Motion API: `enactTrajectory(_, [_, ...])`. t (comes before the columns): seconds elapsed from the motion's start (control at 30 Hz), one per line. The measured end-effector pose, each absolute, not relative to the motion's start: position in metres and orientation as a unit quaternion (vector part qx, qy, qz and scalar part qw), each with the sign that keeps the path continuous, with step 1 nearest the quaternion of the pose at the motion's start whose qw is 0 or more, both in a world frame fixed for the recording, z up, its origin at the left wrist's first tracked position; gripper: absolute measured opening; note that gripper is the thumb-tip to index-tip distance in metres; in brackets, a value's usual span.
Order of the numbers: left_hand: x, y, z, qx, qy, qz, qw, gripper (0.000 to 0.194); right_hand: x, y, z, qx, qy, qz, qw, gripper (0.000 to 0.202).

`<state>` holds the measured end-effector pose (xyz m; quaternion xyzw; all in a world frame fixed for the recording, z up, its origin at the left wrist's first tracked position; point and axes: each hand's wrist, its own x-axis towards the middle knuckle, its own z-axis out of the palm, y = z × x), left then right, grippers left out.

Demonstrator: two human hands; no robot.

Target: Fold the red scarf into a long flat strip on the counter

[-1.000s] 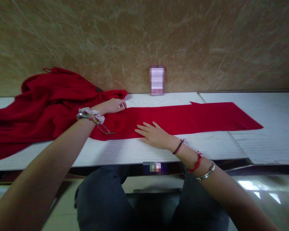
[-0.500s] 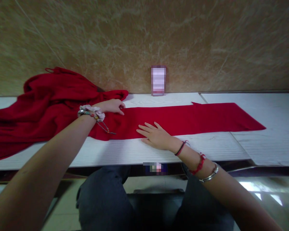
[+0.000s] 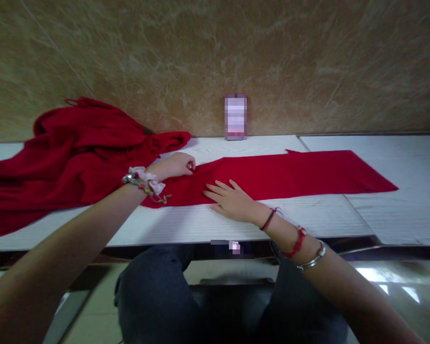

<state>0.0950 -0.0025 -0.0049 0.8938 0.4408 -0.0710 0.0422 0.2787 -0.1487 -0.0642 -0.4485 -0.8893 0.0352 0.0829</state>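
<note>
A long red cloth [image 3: 294,174] lies flat and smooth across the white tabletop, running to a slanted point at its right end. My left hand [image 3: 177,165] is closed on the cloth's far edge, its fingers curled and partly hidden, and the cloth there is drawn in at a slant. Spread flat on the near side of the strip, my right hand [image 3: 232,201] is open and presses on the red surface. Left of my left hand, more red cloth [image 3: 82,148] is heaped in loose folds, with a thin loop sticking up at its top.
A phone [image 3: 235,117] with a blurred screen leans upright against the brown marbled wall [image 3: 272,57] behind the table. The white tabletop [image 3: 380,167] has a seam at the right. Its front edge runs just above my knees.
My left hand has shifted a little right and toward me, pulling the far edge of the cloth inward so it slants. My right hand has stayed in place.
</note>
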Motion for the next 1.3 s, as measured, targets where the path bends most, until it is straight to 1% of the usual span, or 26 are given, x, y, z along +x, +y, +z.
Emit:
enactTrajectory(0.1, [0.096, -0.014, -0.017, 0.890, 0.451, -0.063, -0.026, 0.022, 0.279, -0.149, -0.065, -0.449, -0.889, 0.032, 0.086, 0.048])
enactTrajectory(0.23, [0.097, -0.017, -0.019, 0.879, 0.468, -0.093, -0.014, 0.019, 0.278, -0.148, -0.065, -0.451, -0.888, 0.032, 0.087, 0.048])
enactTrajectory(0.3, [0.099, -0.018, -0.017, 0.875, 0.470, -0.111, -0.013, 0.022, 0.278, -0.148, -0.065, -0.452, -0.887, 0.032, 0.083, 0.048])
enactTrajectory(0.47, [0.104, -0.026, -0.010, 0.883, 0.434, -0.167, -0.070, 0.034, 0.278, -0.149, -0.064, -0.452, -0.888, 0.032, 0.082, 0.049])
enactTrajectory(0.57, [0.101, -0.025, -0.011, 0.890, 0.413, -0.178, -0.074, 0.035, 0.279, -0.149, -0.063, -0.453, -0.887, 0.033, 0.080, 0.049])
enactTrajectory(0.63, [0.096, -0.021, -0.013, 0.898, 0.409, -0.147, -0.070, 0.033, 0.279, -0.149, -0.064, -0.455, -0.886, 0.036, 0.077, 0.049])
enactTrajectory(0.7, [0.092, -0.017, -0.013, 0.901, 0.412, -0.129, -0.043, 0.027, 0.278, -0.149, -0.064, -0.456, -0.886, 0.037, 0.076, 0.049])
enactTrajectory(0.8, [0.091, -0.015, -0.012, 0.885, 0.437, -0.157, 0.018, 0.021, 0.278, -0.148, -0.066, -0.455, -0.886, 0.030, 0.082, 0.049])
enactTrajectory(0.87, [0.094, -0.018, -0.010, 0.877, 0.448, -0.171, 0.028, 0.019, 0.278, -0.148, -0.068, -0.453, -0.887, 0.025, 0.087, 0.049])
enactTrajectory(1.17, [0.101, -0.034, -0.008, 0.873, 0.440, -0.180, -0.109, 0.032, 0.278, -0.148, -0.067, -0.455, -0.886, 0.031, 0.081, 0.049])
enactTrajectory(1.3, [0.096, -0.028, 0.001, 0.857, 0.469, -0.140, -0.159, 0.036, 0.278, -0.148, -0.066, -0.456, -0.886, 0.033, 0.079, 0.049])
